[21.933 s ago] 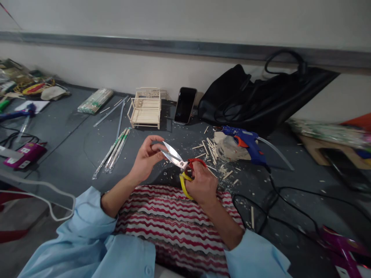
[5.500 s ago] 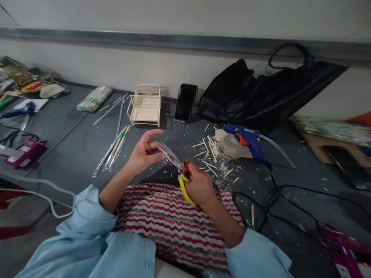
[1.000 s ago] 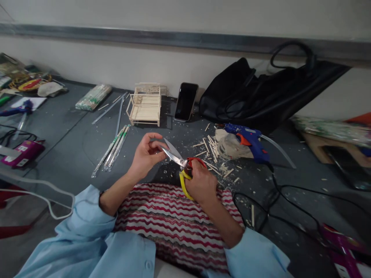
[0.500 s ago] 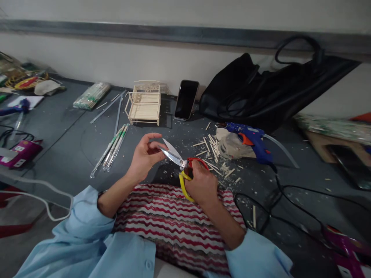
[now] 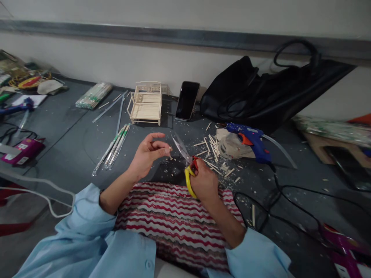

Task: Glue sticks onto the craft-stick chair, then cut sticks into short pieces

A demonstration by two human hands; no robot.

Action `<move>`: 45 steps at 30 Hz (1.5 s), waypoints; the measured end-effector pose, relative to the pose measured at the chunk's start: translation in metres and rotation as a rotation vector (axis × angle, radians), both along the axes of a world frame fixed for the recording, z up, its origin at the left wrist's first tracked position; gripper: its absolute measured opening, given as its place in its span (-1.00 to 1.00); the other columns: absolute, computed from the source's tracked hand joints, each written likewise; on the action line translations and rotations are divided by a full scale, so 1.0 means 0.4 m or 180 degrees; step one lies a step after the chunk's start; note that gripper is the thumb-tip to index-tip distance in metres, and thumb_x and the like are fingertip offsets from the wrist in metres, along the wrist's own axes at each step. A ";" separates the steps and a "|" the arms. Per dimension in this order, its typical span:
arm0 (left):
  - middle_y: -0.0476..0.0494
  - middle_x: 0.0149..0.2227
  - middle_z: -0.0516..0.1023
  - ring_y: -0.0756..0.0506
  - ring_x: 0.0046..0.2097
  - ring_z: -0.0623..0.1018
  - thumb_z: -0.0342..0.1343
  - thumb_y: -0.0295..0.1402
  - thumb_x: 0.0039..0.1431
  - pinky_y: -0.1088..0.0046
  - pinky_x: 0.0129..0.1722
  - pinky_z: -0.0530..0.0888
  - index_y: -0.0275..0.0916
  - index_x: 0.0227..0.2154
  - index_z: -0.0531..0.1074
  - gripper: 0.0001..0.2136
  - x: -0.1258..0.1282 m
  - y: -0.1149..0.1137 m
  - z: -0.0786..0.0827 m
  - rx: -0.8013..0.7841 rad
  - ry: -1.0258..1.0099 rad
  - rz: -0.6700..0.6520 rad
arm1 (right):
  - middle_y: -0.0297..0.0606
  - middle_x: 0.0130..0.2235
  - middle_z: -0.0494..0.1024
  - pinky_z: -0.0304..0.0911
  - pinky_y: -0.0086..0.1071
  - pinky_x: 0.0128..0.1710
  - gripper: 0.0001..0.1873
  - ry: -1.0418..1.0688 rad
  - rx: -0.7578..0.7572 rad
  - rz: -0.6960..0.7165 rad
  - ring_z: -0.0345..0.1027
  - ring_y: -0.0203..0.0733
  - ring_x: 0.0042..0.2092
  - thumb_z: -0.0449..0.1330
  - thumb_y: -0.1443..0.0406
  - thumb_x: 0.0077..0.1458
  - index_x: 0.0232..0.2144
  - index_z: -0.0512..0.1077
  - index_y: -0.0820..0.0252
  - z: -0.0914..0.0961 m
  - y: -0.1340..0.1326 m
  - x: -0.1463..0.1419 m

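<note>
Seen from above, a person in light blue sleeves works at a dark grey table (image 5: 78,143). The left hand (image 5: 147,156) pinches a tiny pale piece (image 5: 170,149), perhaps wood, between thumb and fingertips, its other fingers loosely curved. The right hand (image 5: 204,179) is wrapped around metal scissors with one red and one yellow handle (image 5: 182,148); the slightly blurred blades point up and to the left, their tips near the left fingertips. Both hands are just above the near edge of the table, in front of a lap covered by red, white and grey wavy-striped cloth (image 5: 176,220). Beyond the hands stands a small open frame built of pale thin sticks (image 5: 146,109), with a black smartphone (image 5: 187,101) propped upright to its right and a large black bag (image 5: 246,94) beside that. Short cut pale sticks (image 5: 213,148) and crumbs lie right of the scissors, near a blue glue gun with an orange trigger (image 5: 256,143). Slim sticks in clear plastic sleeves (image 5: 114,148) lie left of the hands.
</note>
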State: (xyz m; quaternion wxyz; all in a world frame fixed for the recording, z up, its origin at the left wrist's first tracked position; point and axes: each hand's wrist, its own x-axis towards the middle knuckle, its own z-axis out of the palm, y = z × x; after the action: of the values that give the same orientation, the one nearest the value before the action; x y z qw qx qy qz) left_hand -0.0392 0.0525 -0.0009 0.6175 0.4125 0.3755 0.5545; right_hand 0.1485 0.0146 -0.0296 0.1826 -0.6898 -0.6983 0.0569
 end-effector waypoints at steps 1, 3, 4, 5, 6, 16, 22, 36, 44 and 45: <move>0.01 -0.43 0.54 0.02 -0.37 0.53 0.30 -0.45 -0.11 0.47 -0.27 0.47 -0.25 -0.16 0.33 -0.59 0.000 0.001 0.000 -0.0016 -0.0029 -0.0084 | -0.33 -0.52 0.41 -0.10 -0.43 -0.49 -0.88 0.0067 0.0037 -0.0002 0.20 -0.29 -0.51 0.04 0.30 0.02 -0.38 0.36 0.18 -0.001 0.001 0.003; 0.01 -0.44 0.54 0.03 -0.38 0.53 0.30 -0.43 -0.08 0.48 -0.29 0.47 -0.25 -0.18 0.34 -0.63 -0.001 0.001 0.001 -0.0026 -0.0070 -0.0174 | -0.34 -0.53 0.39 -0.09 -0.43 -0.48 -0.88 0.0096 0.0136 0.0043 0.19 -0.28 -0.51 0.03 0.29 0.02 -0.40 0.35 0.18 0.000 0.000 0.005; 0.02 -0.44 0.53 0.03 -0.38 0.52 0.30 -0.43 -0.08 0.49 -0.29 0.47 -0.25 -0.18 0.35 -0.63 -0.001 0.000 0.002 -0.0009 -0.0084 -0.0172 | -0.34 -0.53 0.39 -0.09 -0.42 -0.48 -0.88 0.0059 0.0193 0.0086 0.18 -0.28 -0.50 0.03 0.27 0.02 -0.40 0.35 0.17 0.000 -0.002 0.005; 0.02 -0.44 0.53 0.04 -0.39 0.52 0.30 -0.42 -0.08 0.50 -0.30 0.46 -0.24 -0.18 0.35 -0.64 -0.002 -0.001 0.003 0.0016 -0.0092 -0.0151 | -0.33 -0.53 0.38 -0.08 -0.42 -0.48 -0.87 0.0001 0.0258 0.0134 0.19 -0.27 -0.49 0.04 0.26 0.02 -0.41 0.34 0.17 0.001 -0.004 0.003; 0.03 -0.44 0.53 0.04 -0.39 0.52 0.30 -0.42 -0.07 0.51 -0.31 0.46 -0.24 -0.18 0.36 -0.64 -0.002 -0.002 0.004 0.0054 -0.0090 -0.0119 | -0.33 -0.53 0.38 -0.08 -0.41 -0.47 -0.86 -0.0059 0.0318 0.0181 0.19 -0.26 -0.48 0.05 0.24 0.01 -0.42 0.34 0.17 0.003 -0.005 0.002; 0.01 -0.40 0.53 0.05 -0.42 0.51 0.29 -0.41 -0.06 0.53 -0.35 0.48 -0.19 -0.08 0.29 -0.55 -0.012 -0.003 0.002 0.0455 0.0132 -0.0215 | -0.31 -0.51 0.38 -0.06 -0.40 -0.45 -0.84 -0.0134 0.0317 0.0339 0.18 -0.24 -0.45 0.05 0.20 -0.01 -0.42 0.32 0.17 0.007 -0.009 -0.001; 0.02 -0.39 0.52 0.05 -0.41 0.51 0.28 -0.45 -0.05 0.54 -0.36 0.48 -0.17 -0.09 0.29 -0.56 -0.009 -0.010 0.009 0.0460 0.0219 -0.0119 | -0.32 -0.54 0.34 -0.08 -0.40 -0.47 -0.87 -0.0168 0.0342 0.0338 0.17 -0.24 -0.46 0.05 0.23 -0.03 -0.43 0.32 0.16 0.015 -0.011 -0.005; 0.03 -0.43 0.50 0.02 -0.34 0.53 0.26 -0.42 -0.03 0.50 -0.30 0.44 -0.19 -0.11 0.27 -0.59 -0.008 0.000 0.001 0.0453 0.0174 0.0050 | -0.35 -0.57 0.35 -0.17 -0.40 -0.52 -0.86 -0.0128 0.0118 0.0067 0.11 -0.29 -0.54 0.01 0.28 0.01 -0.42 0.35 0.16 0.006 0.000 -0.001; 0.03 -0.44 0.48 0.06 -0.46 0.43 0.27 -0.37 -0.05 0.52 -0.41 0.39 -0.21 -0.16 0.33 -0.64 -0.003 -0.011 0.020 0.0120 -0.0307 -0.0291 | -0.30 -0.49 0.38 -0.01 -0.40 -0.42 -0.85 -0.0188 0.0509 0.0334 0.21 -0.22 -0.42 0.09 0.22 -0.07 -0.41 0.33 0.17 0.005 -0.006 0.004; 0.03 -0.44 0.47 0.06 -0.46 0.42 0.27 -0.37 -0.05 0.52 -0.41 0.39 -0.21 -0.17 0.33 -0.64 -0.002 -0.013 0.021 0.0120 -0.0320 -0.0305 | -0.29 -0.48 0.39 0.00 -0.40 -0.41 -0.84 -0.0217 0.0535 0.0332 0.22 -0.21 -0.41 0.09 0.22 -0.07 -0.41 0.33 0.17 0.004 -0.007 0.003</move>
State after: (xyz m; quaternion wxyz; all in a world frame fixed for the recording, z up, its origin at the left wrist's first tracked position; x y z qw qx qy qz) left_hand -0.0400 0.0474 0.0074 0.6535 0.4132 0.3133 0.5513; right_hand 0.1497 0.0119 -0.0280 0.2127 -0.6363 -0.7414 -0.0160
